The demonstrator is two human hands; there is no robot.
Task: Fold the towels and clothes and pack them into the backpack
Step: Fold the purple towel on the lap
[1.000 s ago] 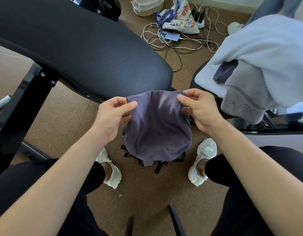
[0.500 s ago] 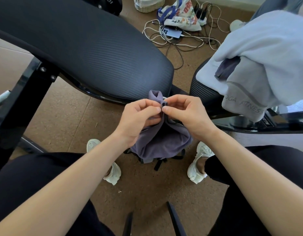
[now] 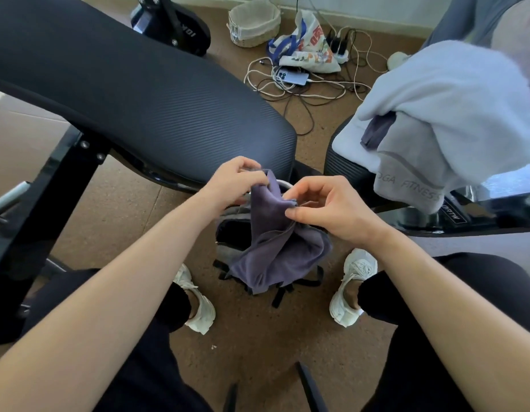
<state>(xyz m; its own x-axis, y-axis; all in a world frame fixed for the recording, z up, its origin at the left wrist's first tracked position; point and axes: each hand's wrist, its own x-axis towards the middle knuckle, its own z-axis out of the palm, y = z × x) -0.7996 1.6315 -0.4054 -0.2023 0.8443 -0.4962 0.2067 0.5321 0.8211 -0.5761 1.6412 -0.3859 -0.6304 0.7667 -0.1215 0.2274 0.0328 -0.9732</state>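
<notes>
While both your forearms reach forward over your knees, your left hand point(image 3: 234, 182) curls its fingers round the top edge of the purple cloth point(image 3: 275, 251). Your right hand point(image 3: 326, 209) pinches a fold of it between thumb and forefinger, near the left fingertips. The cloth hangs below your fingers, draped over the open backpack point(image 3: 229, 233); what lies in its dark inside cannot be told. Beyond your right fingers, towels point(image 3: 436, 114) lie piled.

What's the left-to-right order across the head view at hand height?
left hand → purple cloth → right hand → grey towel lettered FITNESS. The backpack lies under the cloth, so it is left out.
</notes>
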